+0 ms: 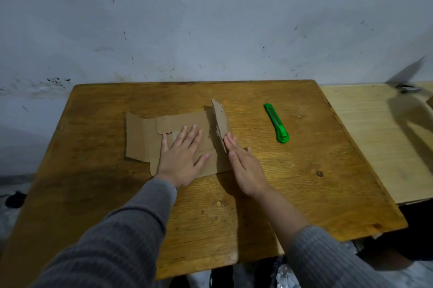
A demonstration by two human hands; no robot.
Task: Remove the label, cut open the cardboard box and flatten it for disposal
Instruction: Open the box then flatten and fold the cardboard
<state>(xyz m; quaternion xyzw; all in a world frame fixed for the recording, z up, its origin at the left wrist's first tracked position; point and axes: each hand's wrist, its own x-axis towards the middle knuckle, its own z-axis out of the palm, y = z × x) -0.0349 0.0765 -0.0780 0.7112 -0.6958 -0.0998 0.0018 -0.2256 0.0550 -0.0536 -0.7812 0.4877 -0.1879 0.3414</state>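
While your left hand (181,158) lies flat, fingers spread, pinning the opened cardboard box (187,140) at mid-frame on the bench (304,182), your right hand (243,165), fingers straight, meets its one raised flap (220,121), so flattening seems nearly done; next, press that flap down.

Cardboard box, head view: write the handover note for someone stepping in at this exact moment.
Left hand: open, pressing flat on the cardboard.
Right hand: open, fingertips against the one flap standing up at the cardboard's right edge.
Cutter: on the table, right of the cardboard, untouched.
Done: box cut open and mostly spread flat. No label visible.
Left: push the raised flap down, and probably press out the left fold, then dispose.
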